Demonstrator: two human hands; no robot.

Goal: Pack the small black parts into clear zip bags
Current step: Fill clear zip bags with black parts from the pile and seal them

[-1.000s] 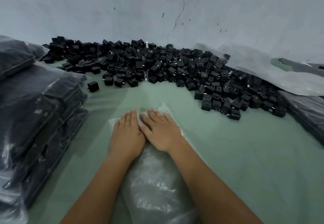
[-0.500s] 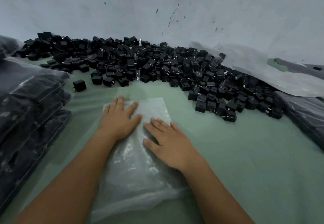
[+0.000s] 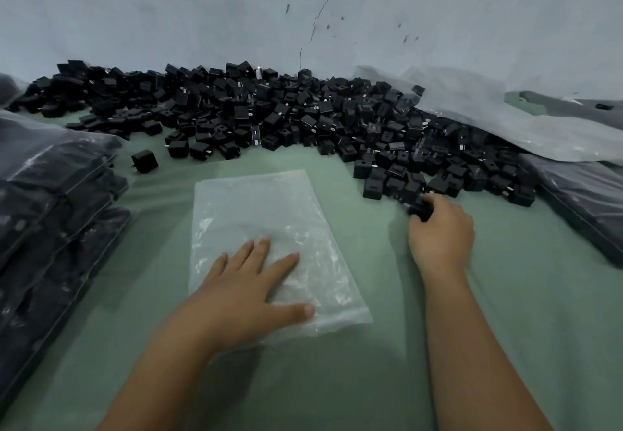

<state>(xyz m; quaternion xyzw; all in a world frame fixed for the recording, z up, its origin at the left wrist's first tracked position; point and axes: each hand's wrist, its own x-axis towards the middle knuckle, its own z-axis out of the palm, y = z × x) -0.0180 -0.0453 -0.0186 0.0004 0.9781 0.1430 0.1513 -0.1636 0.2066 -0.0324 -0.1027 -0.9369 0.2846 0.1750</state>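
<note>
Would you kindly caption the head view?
Left hand presses the bag flat; right hand grips a part at the pile.

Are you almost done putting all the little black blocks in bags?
Not nearly. Done: filled bags are stacked on the left. Now: the left hand lies flat on an empty clear bag, and the right hand grips one black part. Left: the big pile by the wall.

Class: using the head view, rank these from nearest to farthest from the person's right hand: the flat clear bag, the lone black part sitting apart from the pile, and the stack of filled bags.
1. Clear bag: just left of the right hand, under the left hand.
2. Lone part: farther left, beyond the bag's far corner.
3. Filled bags: at the far left edge.
</note>
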